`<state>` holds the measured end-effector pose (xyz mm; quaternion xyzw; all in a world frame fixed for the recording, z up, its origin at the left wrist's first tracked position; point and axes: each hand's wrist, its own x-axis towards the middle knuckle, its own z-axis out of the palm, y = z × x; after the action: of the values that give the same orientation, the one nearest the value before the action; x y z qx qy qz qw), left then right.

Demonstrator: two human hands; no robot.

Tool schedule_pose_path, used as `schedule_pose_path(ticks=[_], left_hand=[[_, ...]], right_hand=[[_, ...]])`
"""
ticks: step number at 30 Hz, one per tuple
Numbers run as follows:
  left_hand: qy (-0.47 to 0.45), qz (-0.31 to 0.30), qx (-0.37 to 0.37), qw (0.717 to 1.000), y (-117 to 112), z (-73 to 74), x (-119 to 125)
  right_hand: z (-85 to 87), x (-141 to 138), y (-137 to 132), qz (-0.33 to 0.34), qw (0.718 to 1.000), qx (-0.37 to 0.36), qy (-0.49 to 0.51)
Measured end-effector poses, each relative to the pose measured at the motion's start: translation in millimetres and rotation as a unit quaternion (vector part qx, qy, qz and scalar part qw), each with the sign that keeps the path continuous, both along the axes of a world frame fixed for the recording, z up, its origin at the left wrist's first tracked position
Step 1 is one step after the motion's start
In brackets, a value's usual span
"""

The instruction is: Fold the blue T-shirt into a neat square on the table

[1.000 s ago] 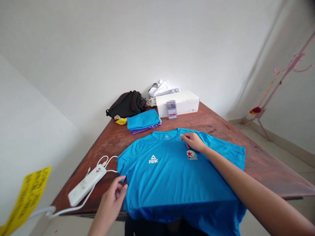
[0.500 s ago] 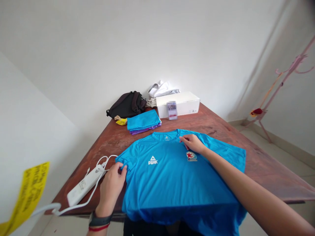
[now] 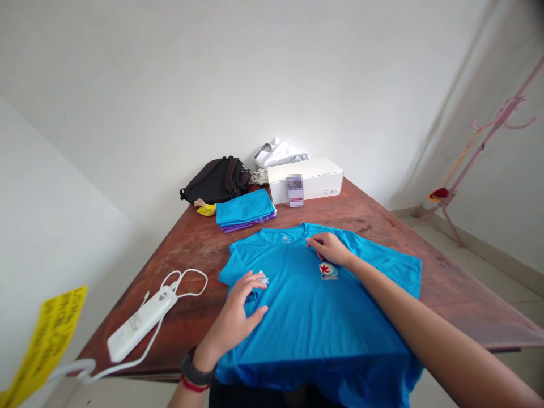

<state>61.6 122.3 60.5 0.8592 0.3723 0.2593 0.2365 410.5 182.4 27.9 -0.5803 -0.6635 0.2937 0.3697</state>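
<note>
A blue T-shirt (image 3: 293, 317) lies front up on the table, its lower part hanging over the near edge. It bears a white logo on the left and a round red-star badge on the right. My left hand (image 3: 240, 317) is over the shirt's left side, thumb and fingers spread apart, partly covering the white logo. The sleeve beside it is tucked inward. Below the collar's right end, my right hand (image 3: 331, 248) has its fingers closed in a pinch on the shirt's fabric; the fingertips are partly hidden.
A white power strip (image 3: 142, 326) with its cable lies on the wooden table (image 3: 187, 249) at left. Behind the shirt are a folded blue and purple clothing stack (image 3: 246, 209), a black backpack (image 3: 216, 178), a white box (image 3: 321, 181) and a small card (image 3: 294, 191). A pink coat stand (image 3: 476, 153) stands right.
My left hand has let go of the sleeve edge and moved right over the shirt, its fingers now spread. The left sleeve now lies folded inward. My right hand stays at the collar.
</note>
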Motion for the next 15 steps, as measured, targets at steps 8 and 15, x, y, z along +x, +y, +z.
schedule_pose_path(ticks=[8,15], left_hand=[[-0.012,0.101,0.092,0.991,2.6,-2.8,-22.0],[0.103,0.121,0.083,0.984,62.8,-0.7,-65.0]], right_hand=[[-0.5,-0.2,0.6,0.008,1.0,0.005,-0.012],[0.7,-0.8,-0.3,0.007,1.0,0.007,-0.015]])
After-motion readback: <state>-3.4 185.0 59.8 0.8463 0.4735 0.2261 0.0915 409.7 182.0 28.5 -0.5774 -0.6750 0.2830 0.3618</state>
